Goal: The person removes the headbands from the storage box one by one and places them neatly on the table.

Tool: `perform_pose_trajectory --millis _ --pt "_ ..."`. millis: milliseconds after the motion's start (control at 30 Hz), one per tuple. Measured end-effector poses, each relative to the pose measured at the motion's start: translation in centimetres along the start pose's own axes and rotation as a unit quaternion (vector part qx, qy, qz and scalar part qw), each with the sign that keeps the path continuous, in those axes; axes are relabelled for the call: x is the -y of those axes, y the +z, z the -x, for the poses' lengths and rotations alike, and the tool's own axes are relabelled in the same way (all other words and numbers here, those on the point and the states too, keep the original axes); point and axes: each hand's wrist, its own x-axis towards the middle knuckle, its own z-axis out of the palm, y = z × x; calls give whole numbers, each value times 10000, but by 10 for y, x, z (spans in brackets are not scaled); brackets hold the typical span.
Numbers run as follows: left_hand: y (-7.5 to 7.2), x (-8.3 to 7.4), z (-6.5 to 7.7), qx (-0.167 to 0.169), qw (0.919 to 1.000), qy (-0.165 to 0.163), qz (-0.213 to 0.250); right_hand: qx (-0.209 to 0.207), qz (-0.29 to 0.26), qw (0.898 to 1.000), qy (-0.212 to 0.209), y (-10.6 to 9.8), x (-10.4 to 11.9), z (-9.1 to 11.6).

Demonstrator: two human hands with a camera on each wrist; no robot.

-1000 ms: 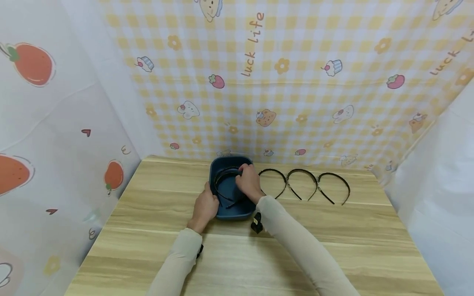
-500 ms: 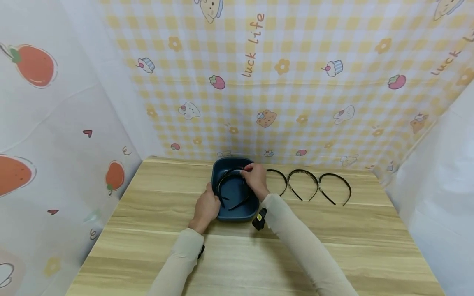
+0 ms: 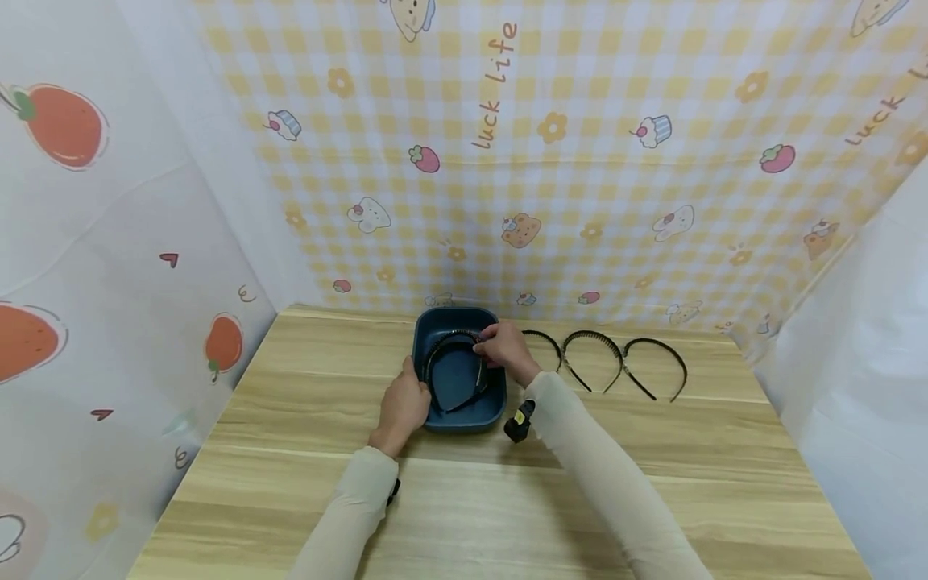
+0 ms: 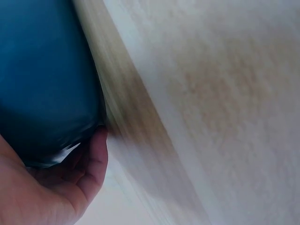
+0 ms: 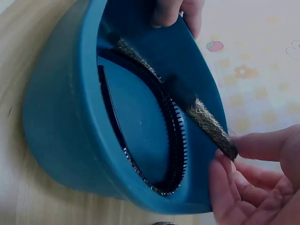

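A blue plastic bin (image 3: 464, 424) stands on the wooden table. My left hand (image 3: 403, 405) grips its left rim; in the left wrist view, fingers curl against the bin's lower edge. At the right rim, my right hand (image 3: 507, 350) pinches a black headband with a gold braided band (image 5: 205, 123) between thumb and fingers. Most of that headband lies within the bin, tilted against the wall. Below it, a black toothed headband with sparkly trim (image 5: 177, 161) rests in the bin. In the head view the two overlap and are hard to tell apart.
Three headbands lie in a row right of the bin: one partly behind my right hand (image 3: 540, 335), a toothed one in the middle (image 3: 593, 335), and a plain dark one (image 3: 656, 344). A patterned cloth (image 3: 551, 209) hangs behind the table (image 3: 304, 387).
My right hand has moved a little to the right, drawing the headband with it toward the bin's right side. The left hand keeps its grip on the bin.
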Motion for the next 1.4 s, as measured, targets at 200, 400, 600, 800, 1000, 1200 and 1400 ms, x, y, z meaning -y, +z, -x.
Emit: perform_pose_trajectory --millis 200,400,600,800,1000,1200,1400 --pt "-1 0 0 53 9999 -127 9 136 385 9991 -146 -1 0 3" --pt "-2 0 0 -42 9999 -76 -88 124 -65 9998 -141 -5 -5 4" --pt "-2 -1 -3 -72 9999 -51 -144 -22 -562 9984 29 -15 -8 6" --pt "-1 1 -3 -83 9998 -21 -155 46 -952 9951 267 -30 -13 9" --pt "0 1 -3 -119 9999 -10 -108 129 -1176 9919 463 -44 -26 13" --pt "1 2 -3 -67 9999 -36 -86 74 -1410 9889 454 -56 -47 18" --pt "2 2 -2 -54 10000 -9 -39 31 -1303 9902 511 -68 -63 27"
